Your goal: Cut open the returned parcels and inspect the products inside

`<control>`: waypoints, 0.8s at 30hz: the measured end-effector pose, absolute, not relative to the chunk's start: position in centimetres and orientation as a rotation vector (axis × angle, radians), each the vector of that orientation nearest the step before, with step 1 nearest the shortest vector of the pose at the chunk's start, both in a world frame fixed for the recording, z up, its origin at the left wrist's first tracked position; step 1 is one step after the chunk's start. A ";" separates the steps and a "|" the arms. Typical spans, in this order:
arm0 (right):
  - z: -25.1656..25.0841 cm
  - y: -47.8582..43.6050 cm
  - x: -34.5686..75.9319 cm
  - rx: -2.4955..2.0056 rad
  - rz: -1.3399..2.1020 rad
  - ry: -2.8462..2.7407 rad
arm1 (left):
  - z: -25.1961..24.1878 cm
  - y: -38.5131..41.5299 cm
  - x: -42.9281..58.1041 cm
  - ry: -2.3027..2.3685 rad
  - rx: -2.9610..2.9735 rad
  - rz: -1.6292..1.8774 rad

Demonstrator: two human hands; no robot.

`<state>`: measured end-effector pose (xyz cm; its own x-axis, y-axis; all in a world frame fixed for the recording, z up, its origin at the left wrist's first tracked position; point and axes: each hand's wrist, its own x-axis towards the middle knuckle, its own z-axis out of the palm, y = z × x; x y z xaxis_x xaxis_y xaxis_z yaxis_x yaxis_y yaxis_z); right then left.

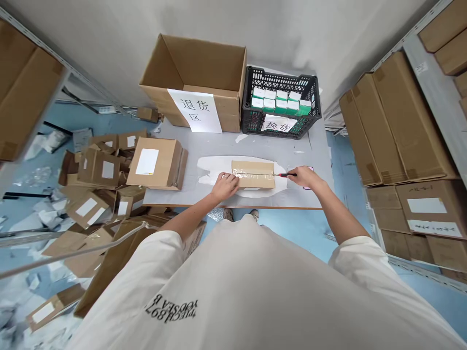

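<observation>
Taped carton [254, 167] lies flat on the grey table [211, 148] between the two hands, as the head view shows, with clear tape along its top. The left hand [225, 186] has bent fingers over the carton's left end; whether they grip it or only rest there I cannot tell. The right hand [305, 177] is closed around a slim red-and-black tool [286, 175], its tip at the carton's right end.

Beyond the left hand stands a large open box [228, 113], a lettered white sheet [200, 112] hanging over its front; its inner walls show, but its bottom is hidden. Beyond the right hand, just beside that box, a black crate [251, 121] holds white-and-green boxes [280, 103] in two rows, with a lettered paper on its front. Left of the left hand, on the table, sits a closed, labelled carton [166, 163]; farther left, cardboard boxes [98, 167] lie heaped.
</observation>
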<state>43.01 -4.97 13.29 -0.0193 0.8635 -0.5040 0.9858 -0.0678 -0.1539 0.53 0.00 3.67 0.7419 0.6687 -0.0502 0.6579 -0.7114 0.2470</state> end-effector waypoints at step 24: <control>6.4 -8.2 45.7 2.499 -1.701 1.858 | 3.5 1.5 14.6 0.978 2.663 -0.227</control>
